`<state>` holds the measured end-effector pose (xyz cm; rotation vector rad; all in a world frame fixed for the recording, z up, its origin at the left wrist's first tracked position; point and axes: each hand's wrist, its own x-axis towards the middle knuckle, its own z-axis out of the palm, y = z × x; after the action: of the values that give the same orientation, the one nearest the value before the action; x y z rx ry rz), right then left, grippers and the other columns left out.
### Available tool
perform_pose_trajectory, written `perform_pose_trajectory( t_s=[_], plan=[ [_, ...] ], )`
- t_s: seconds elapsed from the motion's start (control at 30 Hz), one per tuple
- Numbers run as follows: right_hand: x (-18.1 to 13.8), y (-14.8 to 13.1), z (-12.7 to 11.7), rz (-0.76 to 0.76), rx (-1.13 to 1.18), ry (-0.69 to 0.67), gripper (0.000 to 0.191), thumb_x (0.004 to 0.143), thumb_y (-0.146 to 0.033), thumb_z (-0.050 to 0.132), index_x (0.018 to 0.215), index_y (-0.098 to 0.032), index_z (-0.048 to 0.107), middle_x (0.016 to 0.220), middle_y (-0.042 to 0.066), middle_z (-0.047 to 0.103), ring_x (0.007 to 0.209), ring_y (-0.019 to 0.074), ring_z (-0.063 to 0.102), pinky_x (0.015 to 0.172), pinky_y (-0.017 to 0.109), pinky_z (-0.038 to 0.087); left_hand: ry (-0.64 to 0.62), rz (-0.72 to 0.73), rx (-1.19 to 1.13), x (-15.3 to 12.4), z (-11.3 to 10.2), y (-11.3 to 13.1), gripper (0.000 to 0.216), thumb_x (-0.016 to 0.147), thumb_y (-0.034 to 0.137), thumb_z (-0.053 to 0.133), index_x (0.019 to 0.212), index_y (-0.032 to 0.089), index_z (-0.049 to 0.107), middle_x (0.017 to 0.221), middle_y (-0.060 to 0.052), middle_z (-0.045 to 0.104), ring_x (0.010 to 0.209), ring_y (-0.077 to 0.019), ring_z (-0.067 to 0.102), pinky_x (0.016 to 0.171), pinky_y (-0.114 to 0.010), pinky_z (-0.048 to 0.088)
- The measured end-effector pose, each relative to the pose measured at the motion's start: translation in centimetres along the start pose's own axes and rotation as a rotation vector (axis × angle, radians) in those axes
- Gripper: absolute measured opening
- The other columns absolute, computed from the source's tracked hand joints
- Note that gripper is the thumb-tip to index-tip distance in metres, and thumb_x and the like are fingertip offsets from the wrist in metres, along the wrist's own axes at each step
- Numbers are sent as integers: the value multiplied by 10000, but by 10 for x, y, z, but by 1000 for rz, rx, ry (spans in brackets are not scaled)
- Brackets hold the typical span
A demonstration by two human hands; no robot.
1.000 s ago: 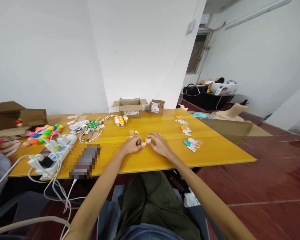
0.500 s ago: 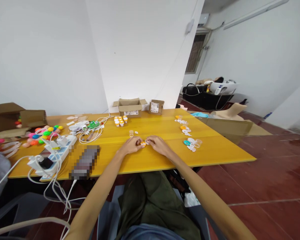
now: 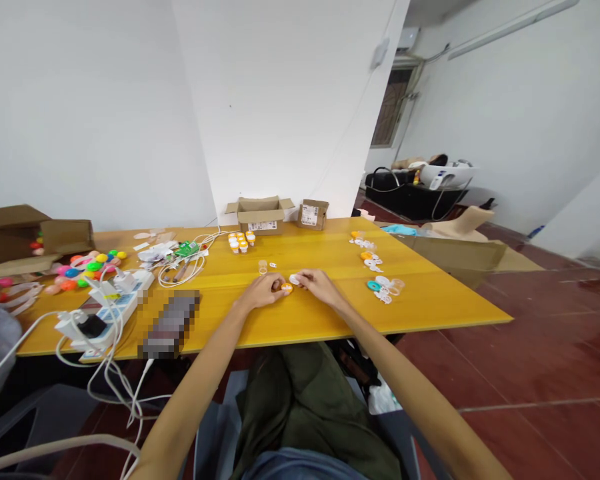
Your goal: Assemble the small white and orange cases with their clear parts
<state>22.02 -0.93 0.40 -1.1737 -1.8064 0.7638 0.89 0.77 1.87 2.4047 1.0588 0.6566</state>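
Near the front middle of the table, my left hand (image 3: 267,291) pinches an orange round piece (image 3: 287,287), which looks like a small ring or cap. Just to its right my right hand (image 3: 316,285) holds a white disc-like piece (image 3: 295,279) between thumb and fingers. The two pieces are close together; whether they touch I cannot tell. Behind my left hand stands a clear plastic cup (image 3: 263,267), with a tiny white part (image 3: 273,265) beside it.
Several orange-and-white capped containers (image 3: 240,241) stand farther back, before an open cardboard box (image 3: 260,217) and a smaller box (image 3: 313,215). At right lie loose parts, including a teal ring (image 3: 374,286). A phone (image 3: 173,325), power strip (image 3: 125,313) and cables occupy the left.
My right hand has shifted slightly up and away from the orange piece, and the white piece in its fingers now shows more fully. My left hand stays in place.
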Motion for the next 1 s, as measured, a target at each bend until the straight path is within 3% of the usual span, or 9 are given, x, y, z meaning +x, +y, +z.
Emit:
perform_pose_trajectory(
  t_s=[0.17,0.4,0.77,1.0],
  plan=[
    [9,3,5,57,105,-46,299,848,-443,608,704,-186,659,657,8,654,641,158,598,634,267,472,-14,1,-2,0,-1,2,155,816,365,626,816,214,594,641,61,457,597,-120,428,597,-266,326],
    [11,-2,6,-21,28,-75,322,859,-442,582,677,-184,647,637,-6,623,632,148,551,637,265,433,-4,0,3,1,1,0,200,808,392,640,767,212,566,634,59,458,615,-124,439,604,-267,331],
    [7,-9,3,-84,-39,-112,291,889,-415,593,845,-184,764,847,34,772,815,211,676,778,308,517,-3,-10,-71,3,3,-5,223,806,403,649,738,206,568,630,55,476,621,-126,453,597,-265,347],
    [3,-11,3,-112,-63,-82,273,904,-398,596,870,-200,781,927,49,790,884,234,708,833,334,535,-9,6,-104,3,4,-6,173,817,371,651,853,206,614,709,39,548,670,-139,518,636,-267,408]
  ],
)
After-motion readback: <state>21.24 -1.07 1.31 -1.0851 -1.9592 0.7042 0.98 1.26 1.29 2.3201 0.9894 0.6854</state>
